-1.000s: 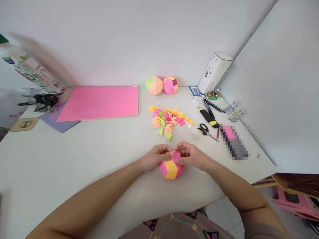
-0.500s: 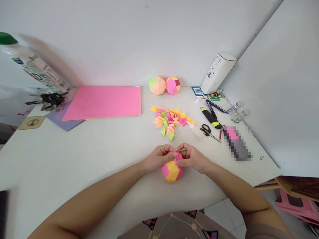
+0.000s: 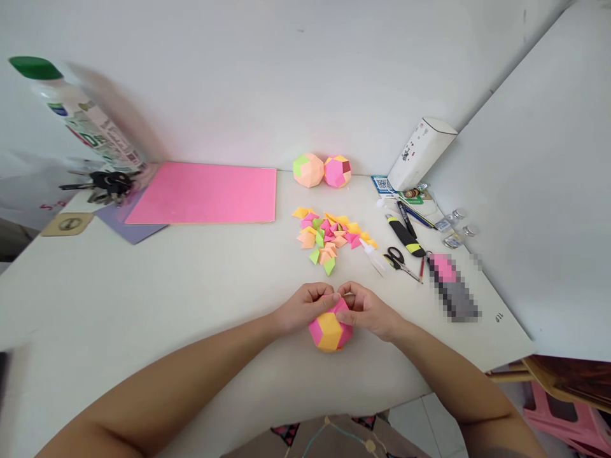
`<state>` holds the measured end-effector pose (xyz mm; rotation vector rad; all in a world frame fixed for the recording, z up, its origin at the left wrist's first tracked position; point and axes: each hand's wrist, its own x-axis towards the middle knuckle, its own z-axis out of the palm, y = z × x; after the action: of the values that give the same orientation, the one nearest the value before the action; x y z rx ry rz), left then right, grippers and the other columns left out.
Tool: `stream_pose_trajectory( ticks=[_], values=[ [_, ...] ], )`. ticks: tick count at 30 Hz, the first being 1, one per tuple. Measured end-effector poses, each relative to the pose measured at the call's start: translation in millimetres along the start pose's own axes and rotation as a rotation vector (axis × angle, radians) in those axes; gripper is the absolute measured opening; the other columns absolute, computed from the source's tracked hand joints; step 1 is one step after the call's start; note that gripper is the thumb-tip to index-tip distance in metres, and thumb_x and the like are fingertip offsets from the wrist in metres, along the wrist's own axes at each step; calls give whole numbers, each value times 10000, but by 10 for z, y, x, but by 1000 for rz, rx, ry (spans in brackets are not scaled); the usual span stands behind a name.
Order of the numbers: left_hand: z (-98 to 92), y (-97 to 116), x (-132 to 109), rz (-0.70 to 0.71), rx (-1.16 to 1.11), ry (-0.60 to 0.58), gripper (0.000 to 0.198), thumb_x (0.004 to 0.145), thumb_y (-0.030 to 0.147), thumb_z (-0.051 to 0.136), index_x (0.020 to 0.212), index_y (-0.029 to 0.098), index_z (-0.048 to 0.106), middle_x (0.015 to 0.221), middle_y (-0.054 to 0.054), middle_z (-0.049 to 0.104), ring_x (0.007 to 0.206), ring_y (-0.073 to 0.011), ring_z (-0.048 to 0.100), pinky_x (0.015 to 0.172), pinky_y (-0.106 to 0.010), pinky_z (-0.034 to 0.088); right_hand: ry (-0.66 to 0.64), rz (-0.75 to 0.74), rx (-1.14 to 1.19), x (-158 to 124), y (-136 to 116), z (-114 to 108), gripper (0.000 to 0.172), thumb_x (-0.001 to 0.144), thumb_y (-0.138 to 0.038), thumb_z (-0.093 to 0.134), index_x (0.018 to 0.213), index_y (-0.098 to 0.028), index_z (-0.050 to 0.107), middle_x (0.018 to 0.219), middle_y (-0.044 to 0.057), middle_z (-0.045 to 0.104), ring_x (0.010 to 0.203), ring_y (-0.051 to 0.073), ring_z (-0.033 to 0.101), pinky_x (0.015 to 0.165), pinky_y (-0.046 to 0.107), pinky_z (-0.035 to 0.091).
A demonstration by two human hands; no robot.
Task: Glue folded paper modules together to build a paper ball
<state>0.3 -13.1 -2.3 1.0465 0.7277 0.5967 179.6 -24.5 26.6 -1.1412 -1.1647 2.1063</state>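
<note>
Between my two hands is a faceted paper ball [image 3: 329, 332] with pink and yellow-orange faces, close to the table's front edge. My left hand [image 3: 309, 307] grips its upper left, the thumb lying across the top. From the upper right my right hand [image 3: 366, 310] pinches the same ball, thumb on a pink face and fingers curled behind. The thumbs nearly meet at the top; the fingertips behind the ball are partly hidden. Beyond the hands lies a loose pile of folded paper pieces [image 3: 329, 235] in pink, orange, peach and green.
Two finished-looking paper balls, one peach and green [image 3: 309, 170] and one mostly pink [image 3: 337, 172], rest by the wall. A glue bottle [image 3: 375, 257], scissors [image 3: 401, 262] and a utility knife [image 3: 405, 235] lie right. Pink paper [image 3: 205, 194] and a tall bottle [image 3: 90, 121] are left.
The camera view has shifted a little, so the things on the table sit slightly lower and to the right. Both hands keep their hold on the ball, with hardly any finger movement.
</note>
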Motion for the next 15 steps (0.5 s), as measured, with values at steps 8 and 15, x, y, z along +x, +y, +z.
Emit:
stream_pose_trajectory(
  ticks=[8, 15],
  values=[
    [6, 8, 1, -6, -11, 2, 406, 764, 508, 573, 602, 163, 431, 552, 40, 430, 488, -68, 373, 457, -204, 278, -25, 62, -2, -28, -25, 2, 523, 595, -265, 803, 964, -215, 436, 779, -27, 657, 663, 115, 621, 614, 240, 469],
    [-10, 17, -2, -14, -13, -42, 402, 748, 498, 598, 600, 158, 444, 558, 37, 444, 488, -69, 386, 467, -210, 286, -16, 17, -30, -18, 13, 6, 521, 585, -253, 806, 942, -217, 428, 693, -60, 624, 582, 93, 579, 568, 223, 452]
  ],
)
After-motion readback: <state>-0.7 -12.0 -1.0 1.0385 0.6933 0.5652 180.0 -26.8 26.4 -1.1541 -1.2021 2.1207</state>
